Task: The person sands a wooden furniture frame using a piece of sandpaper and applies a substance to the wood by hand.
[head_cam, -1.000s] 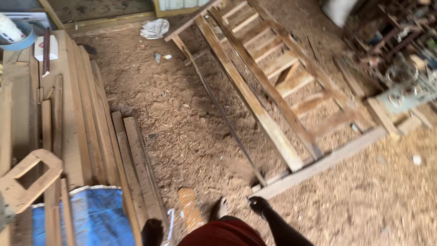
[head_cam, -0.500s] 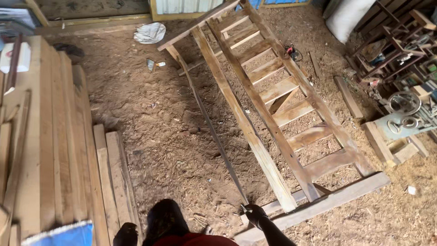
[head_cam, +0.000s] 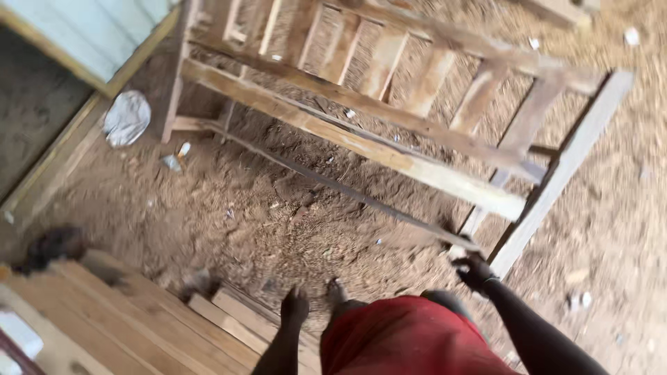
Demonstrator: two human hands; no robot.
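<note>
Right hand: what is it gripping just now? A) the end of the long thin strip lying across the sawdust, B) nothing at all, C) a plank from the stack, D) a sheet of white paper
A: the right hand closes round the near end of the long thin strip, which runs away over the sawdust floor beside the wooden frame.

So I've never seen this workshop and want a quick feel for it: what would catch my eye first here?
The big slatted wooden frame lying on the sawdust floor fills the upper half. The right hand grips the near end of a long thin strip running along the frame's front. Stacked planks sit lower left, near the hanging left hand, and a crumpled white bag lies by the wall.
</note>
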